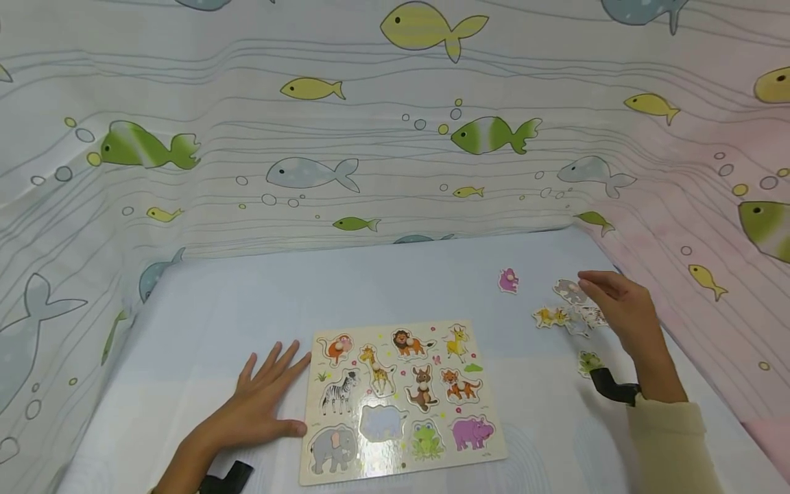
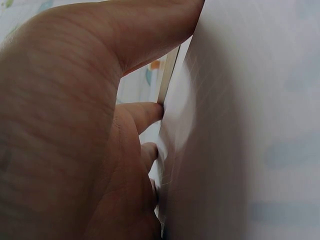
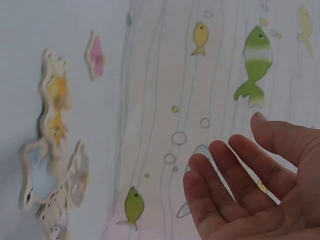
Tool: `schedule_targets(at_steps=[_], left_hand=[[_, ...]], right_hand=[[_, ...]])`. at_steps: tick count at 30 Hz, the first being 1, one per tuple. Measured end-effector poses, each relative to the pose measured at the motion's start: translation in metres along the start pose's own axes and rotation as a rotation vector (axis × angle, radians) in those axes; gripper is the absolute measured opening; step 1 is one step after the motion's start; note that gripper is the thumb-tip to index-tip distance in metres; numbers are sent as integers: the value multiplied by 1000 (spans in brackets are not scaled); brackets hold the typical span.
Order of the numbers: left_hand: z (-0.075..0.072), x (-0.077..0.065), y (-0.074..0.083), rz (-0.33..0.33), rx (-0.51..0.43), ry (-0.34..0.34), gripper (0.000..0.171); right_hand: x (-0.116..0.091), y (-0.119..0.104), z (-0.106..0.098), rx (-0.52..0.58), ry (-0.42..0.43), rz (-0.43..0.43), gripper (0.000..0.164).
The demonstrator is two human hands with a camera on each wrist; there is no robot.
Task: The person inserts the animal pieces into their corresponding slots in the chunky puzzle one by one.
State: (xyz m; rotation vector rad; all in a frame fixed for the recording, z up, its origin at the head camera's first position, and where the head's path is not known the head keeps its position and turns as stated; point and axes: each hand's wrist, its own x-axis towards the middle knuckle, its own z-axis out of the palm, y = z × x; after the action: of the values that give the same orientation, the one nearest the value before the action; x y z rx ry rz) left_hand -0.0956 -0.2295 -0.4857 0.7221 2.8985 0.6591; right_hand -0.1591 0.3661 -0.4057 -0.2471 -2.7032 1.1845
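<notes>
A wooden animal puzzle board (image 1: 404,465) lies on the table, with pictures such as a monkey, lion, giraffe and zebra. My left hand (image 1: 262,405) rests flat with spread fingers beside it, thumb and index fingertips at its left edge. To the right, my right hand (image 1: 623,309) is raised over loose puzzle pieces. Its palm and loosely bent fingers (image 3: 220,175) show nothing held in the right wrist view. Beneath and beside it are a grey elephant piece (image 1: 569,291), an orange-yellow animal piece (image 1: 549,316), a light blue piece (image 1: 577,322) and a zebra piece (image 1: 594,315).
A purple piece (image 1: 509,280) lies apart, farther back. Nearer the front, a frog piece (image 1: 589,362) is partly hidden behind the black wrist camera (image 1: 614,387). A fish-patterned cloth (image 1: 395,144) stands around the back and sides of the pale table (image 1: 370,288).
</notes>
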Motion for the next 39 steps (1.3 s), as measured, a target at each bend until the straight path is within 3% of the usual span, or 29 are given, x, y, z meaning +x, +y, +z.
schedule_targets(at_steps=[4, 8, 12, 19, 27, 33, 39], left_hand=[[1, 0, 0, 0, 5, -4, 113], [1, 1, 0, -4, 6, -6, 113], [1, 0, -1, -3, 6, -2, 113], [2, 0, 0, 9, 9, 6, 113], [1, 1, -1, 2, 12, -1, 114], [1, 1, 0, -17, 9, -9, 114], [1, 3, 0, -18, 5, -12, 115]], right_hand=[[-1, 21, -6, -34, 50, 122, 58], [1, 36, -6, 41, 65, 263, 63], [4, 48, -3, 105, 60, 331, 65], [4, 72, 2, 74, 82, 338, 63], [10, 97, 7, 88, 151, 434, 59], [8, 114, 12, 48, 147, 404, 62], [5, 116, 18, -25, 105, 327, 64]])
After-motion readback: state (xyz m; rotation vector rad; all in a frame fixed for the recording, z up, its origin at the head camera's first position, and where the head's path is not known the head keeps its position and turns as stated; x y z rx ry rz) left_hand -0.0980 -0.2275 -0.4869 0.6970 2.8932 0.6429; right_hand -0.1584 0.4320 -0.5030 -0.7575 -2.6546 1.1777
